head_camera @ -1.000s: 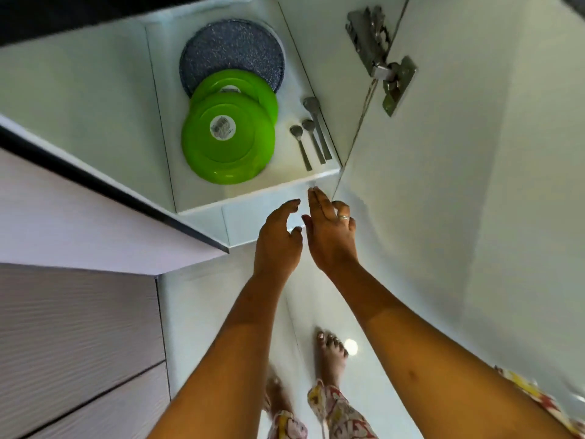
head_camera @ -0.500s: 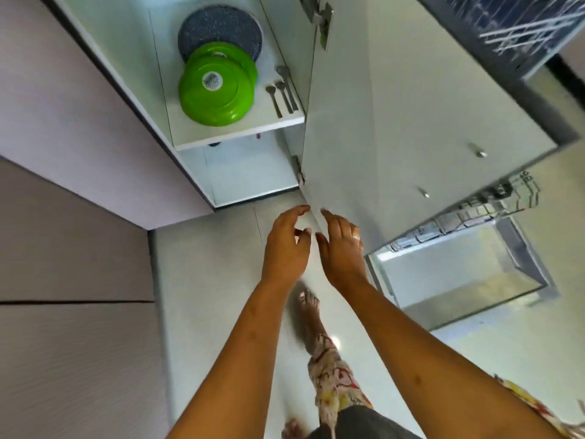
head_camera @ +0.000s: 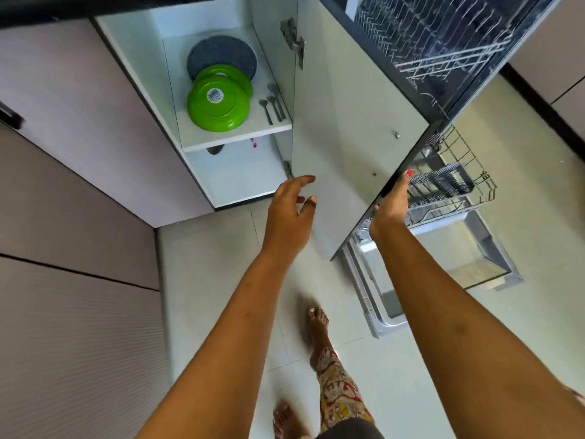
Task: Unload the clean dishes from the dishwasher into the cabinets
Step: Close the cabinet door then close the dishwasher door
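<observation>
The open cabinet has a white shelf point(head_camera: 235, 138) with two stacked green plates point(head_camera: 218, 103), a grey speckled plate point(head_camera: 221, 57) behind them and three spoons point(head_camera: 273, 103) at their right. The cabinet door point(head_camera: 342, 122) stands swung out. My right hand point(head_camera: 391, 204) grips the door's outer edge, fingers hidden behind it. My left hand point(head_camera: 292, 204) hovers in front of the door's inner face, fingers spread and holding nothing. To the right, the dishwasher's lower rack point(head_camera: 456, 182) is pulled out.
The dishwasher's upper rack point(head_camera: 427, 42) juts out above the cabinet door. Its dropped door point(head_camera: 427, 267) lies low over the floor at right. Closed pinkish cabinet fronts point(head_camera: 79, 153) fill the left side. My bare feet stand on the pale tiled floor point(head_camera: 215, 280).
The view has pulled back from the shelf. My right hand moved right and took hold of the cabinet door's edge. My left hand stayed empty and drifted apart from the right.
</observation>
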`<move>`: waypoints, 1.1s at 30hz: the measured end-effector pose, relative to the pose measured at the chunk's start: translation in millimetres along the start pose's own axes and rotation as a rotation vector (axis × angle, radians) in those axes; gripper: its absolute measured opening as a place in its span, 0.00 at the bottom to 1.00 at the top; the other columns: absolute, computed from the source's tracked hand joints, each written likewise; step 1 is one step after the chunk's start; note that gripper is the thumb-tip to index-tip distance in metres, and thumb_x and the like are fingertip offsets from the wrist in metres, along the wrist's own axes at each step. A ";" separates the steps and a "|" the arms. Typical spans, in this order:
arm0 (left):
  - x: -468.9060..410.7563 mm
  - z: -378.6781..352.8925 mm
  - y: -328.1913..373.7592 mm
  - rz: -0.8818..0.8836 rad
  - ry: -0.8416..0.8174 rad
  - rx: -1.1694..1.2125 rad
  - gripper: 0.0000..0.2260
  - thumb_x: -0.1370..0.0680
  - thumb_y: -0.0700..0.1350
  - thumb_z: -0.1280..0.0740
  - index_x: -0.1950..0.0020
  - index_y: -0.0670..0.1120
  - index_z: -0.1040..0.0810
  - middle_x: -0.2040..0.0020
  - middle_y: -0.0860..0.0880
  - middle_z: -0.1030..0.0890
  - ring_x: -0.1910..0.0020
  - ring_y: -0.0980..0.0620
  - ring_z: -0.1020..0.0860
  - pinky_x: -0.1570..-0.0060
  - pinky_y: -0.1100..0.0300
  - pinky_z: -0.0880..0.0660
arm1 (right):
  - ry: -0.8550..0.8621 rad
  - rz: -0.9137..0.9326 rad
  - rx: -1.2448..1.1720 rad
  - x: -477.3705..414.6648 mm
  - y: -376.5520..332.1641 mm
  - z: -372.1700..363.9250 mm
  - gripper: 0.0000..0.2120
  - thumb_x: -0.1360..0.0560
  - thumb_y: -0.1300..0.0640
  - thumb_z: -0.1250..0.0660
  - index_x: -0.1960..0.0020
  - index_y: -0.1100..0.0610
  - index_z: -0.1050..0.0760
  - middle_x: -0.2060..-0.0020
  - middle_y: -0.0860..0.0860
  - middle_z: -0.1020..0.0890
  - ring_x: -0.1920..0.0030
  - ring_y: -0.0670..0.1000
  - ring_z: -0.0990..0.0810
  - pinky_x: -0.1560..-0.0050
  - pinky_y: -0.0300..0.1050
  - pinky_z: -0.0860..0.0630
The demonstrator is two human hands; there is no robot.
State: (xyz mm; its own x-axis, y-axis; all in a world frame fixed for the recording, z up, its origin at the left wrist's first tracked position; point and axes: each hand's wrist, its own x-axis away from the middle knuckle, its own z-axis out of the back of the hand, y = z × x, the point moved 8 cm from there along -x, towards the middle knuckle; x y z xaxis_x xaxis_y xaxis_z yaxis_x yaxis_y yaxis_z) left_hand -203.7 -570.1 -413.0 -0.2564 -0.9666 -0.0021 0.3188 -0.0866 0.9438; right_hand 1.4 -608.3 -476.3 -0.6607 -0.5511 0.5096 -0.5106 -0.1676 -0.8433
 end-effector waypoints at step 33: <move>-127.1 197.8 -26.6 0.176 0.690 -0.197 0.39 0.24 0.38 0.34 0.23 0.45 0.57 0.24 0.44 0.46 0.28 0.46 0.38 0.38 0.66 0.37 | -1.121 0.601 1.203 69.2 65.4 -376.7 0.07 0.20 0.60 0.44 0.50 0.58 0.27 0.48 0.61 0.20 0.49 0.59 0.22 0.46 0.52 0.24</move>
State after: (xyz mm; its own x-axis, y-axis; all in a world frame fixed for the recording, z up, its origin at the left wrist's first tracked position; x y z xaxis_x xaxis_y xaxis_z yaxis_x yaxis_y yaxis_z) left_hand -360.1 -397.3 -372.5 0.4247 -0.8967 -0.1248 0.4766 0.1043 0.8729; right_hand -285.0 -349.4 -431.8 0.3422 -0.9202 0.1899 0.6399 0.0803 -0.7643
